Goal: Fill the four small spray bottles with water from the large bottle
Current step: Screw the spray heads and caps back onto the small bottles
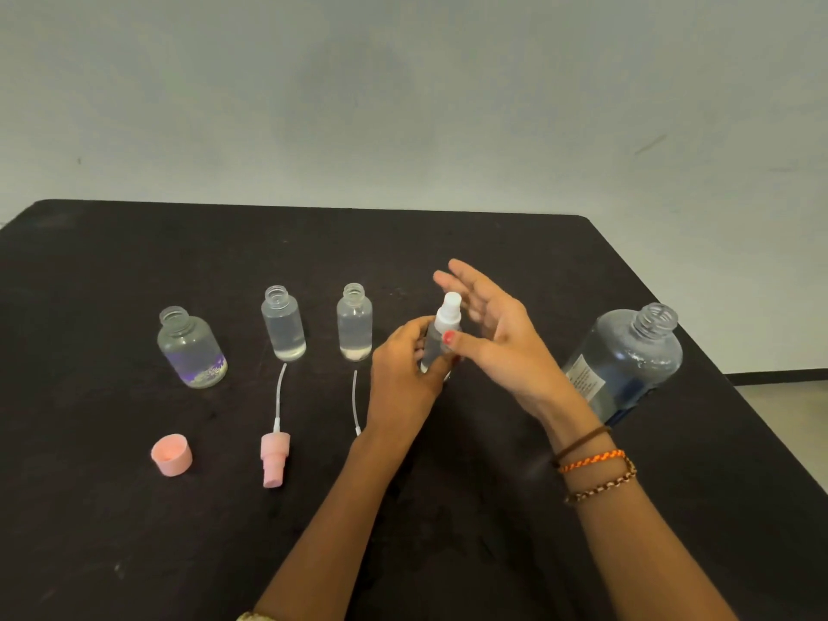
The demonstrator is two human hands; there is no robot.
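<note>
My left hand (403, 365) grips the body of a small clear spray bottle (437, 340) with a white spray top (449, 313) on it. My right hand (490, 329) is beside that top with fingers spread and straight; its thumb tip touches the bottle's neck. Three other small bottles stand uncapped in a row to the left: a wider one with a purple pattern (191, 347) and two slim ones (284, 324) (354, 324), all holding water. The large clear bottle (627, 360) stands uncapped at the right, mostly full.
On the black table (112, 531) lie a pink cap (172, 454), a pink spray head with its tube (275, 454), and a white dip tube (356, 403) partly hidden by my left wrist. The table's right edge runs close to the large bottle.
</note>
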